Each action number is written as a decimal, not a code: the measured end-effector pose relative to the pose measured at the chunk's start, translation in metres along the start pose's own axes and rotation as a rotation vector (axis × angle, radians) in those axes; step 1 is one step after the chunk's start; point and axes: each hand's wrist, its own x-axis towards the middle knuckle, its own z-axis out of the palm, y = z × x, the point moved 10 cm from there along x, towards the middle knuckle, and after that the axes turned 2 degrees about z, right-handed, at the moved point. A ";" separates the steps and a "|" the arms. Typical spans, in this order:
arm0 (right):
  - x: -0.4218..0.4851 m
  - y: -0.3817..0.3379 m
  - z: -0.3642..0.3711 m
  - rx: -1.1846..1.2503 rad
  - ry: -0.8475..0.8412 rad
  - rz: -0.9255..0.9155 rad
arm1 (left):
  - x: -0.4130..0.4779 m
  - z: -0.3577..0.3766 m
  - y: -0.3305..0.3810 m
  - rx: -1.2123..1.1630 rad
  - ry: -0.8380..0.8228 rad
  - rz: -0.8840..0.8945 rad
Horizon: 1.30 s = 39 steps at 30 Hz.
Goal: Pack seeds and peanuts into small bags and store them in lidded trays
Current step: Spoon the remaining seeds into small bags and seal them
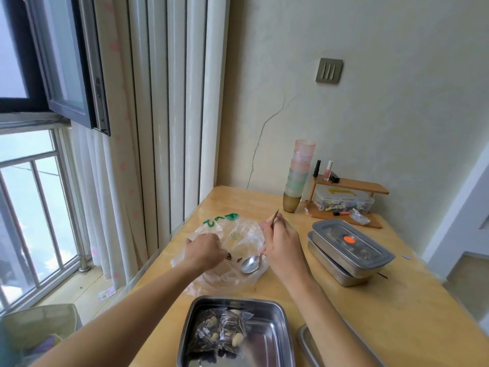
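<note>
A large clear plastic bag [238,234] with green print lies on the wooden table [383,295]. My left hand [203,250] is curled on the bag, pinching something small; a few striped seeds [234,258] show beside it. My right hand [280,245] grips a metal spoon [250,264] whose bowl rests on the bag. A thin dark tip sticks up above this hand. Close to me, an open steel tray [267,335] holds small filled bags of seeds and peanuts [221,332].
Two stacked steel trays [349,258] stand at the right, the upper with a grey lid and orange dot. A loose lid edge [307,345] lies beside the near tray. Stacked cups [297,178] and a small wooden shelf [352,186] stand by the wall. Window and curtains at left.
</note>
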 end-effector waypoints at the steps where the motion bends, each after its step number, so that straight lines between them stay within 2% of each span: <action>1: 0.001 0.002 -0.002 0.008 0.004 0.009 | 0.000 -0.005 0.005 -0.009 0.024 0.022; 5: 0.000 0.012 -0.005 0.067 0.040 0.049 | -0.001 -0.022 0.033 -0.029 0.101 0.186; 10: -0.012 0.034 -0.015 0.148 0.140 0.115 | -0.013 -0.023 0.070 -0.031 0.098 0.425; 18: -0.029 0.080 -0.027 0.232 0.263 0.318 | -0.031 -0.025 0.088 -0.044 0.068 0.619; 21: -0.035 0.094 -0.029 0.284 0.302 0.395 | -0.027 -0.027 0.077 0.006 0.072 0.544; 25: -0.038 0.092 -0.028 0.296 0.312 0.378 | -0.010 -0.017 0.025 0.150 0.010 0.257; 26: -0.038 0.089 -0.027 0.296 0.307 0.364 | -0.008 -0.013 0.011 0.109 -0.021 0.198; 30: -0.035 0.080 -0.028 0.273 0.290 0.335 | -0.013 0.006 -0.020 -0.294 -0.175 0.061; 33: -0.032 0.070 -0.032 0.287 0.309 0.307 | -0.016 0.004 -0.019 -0.336 -0.156 0.068; 36: -0.023 0.055 -0.039 0.283 0.337 0.267 | -0.018 -0.013 -0.012 -0.389 -0.045 0.101; 39: -0.015 0.035 -0.045 0.268 0.352 0.228 | -0.025 -0.037 0.001 -0.377 0.108 0.220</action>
